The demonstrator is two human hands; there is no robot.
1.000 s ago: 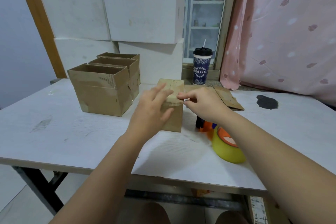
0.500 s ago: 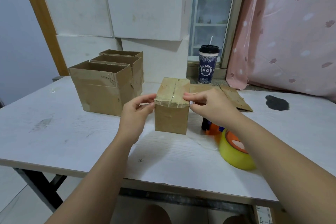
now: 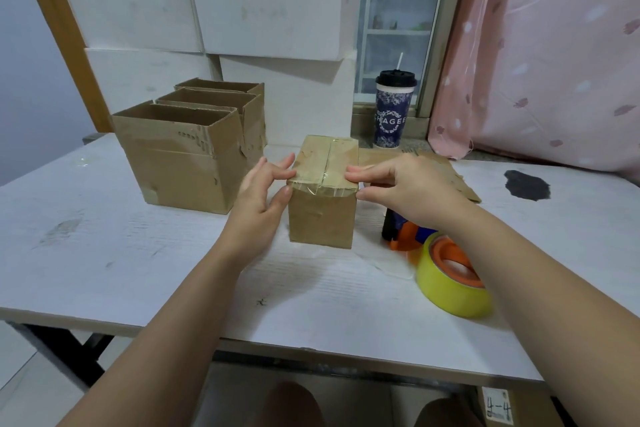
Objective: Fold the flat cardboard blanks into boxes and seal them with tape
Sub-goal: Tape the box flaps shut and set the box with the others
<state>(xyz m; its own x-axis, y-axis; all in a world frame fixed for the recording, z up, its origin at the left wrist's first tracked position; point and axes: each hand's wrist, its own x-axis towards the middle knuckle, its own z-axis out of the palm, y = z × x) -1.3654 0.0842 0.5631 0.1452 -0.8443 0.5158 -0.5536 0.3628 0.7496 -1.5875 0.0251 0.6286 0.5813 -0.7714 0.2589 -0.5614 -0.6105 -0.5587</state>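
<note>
A small brown cardboard box (image 3: 322, 218) stands upright in the middle of the white table (image 3: 104, 246). Clear tape runs along its closed top seam and down over the near edge. My left hand (image 3: 259, 198) pinches the box's top left edge, fingers on top and thumb on the near left corner. My right hand (image 3: 405, 187) pinches the top right edge the same way, thumb on the right side. A yellow tape roll on an orange dispenser (image 3: 450, 281) lies just right of the box. Flat cardboard blanks (image 3: 446, 173) lie behind my right hand.
Three open-topped cardboard boxes (image 3: 180, 163) stand in a row at the left rear of the table. A dark lidded cup with a straw (image 3: 393, 111) stands on the sill behind. Large white boxes (image 3: 270, 0) are stacked at the back. A black stain (image 3: 526, 184) marks the table's right side.
My left hand came off the box's top and moved to its left edge. My right hand shifted to the right edge. The box stays in place.
</note>
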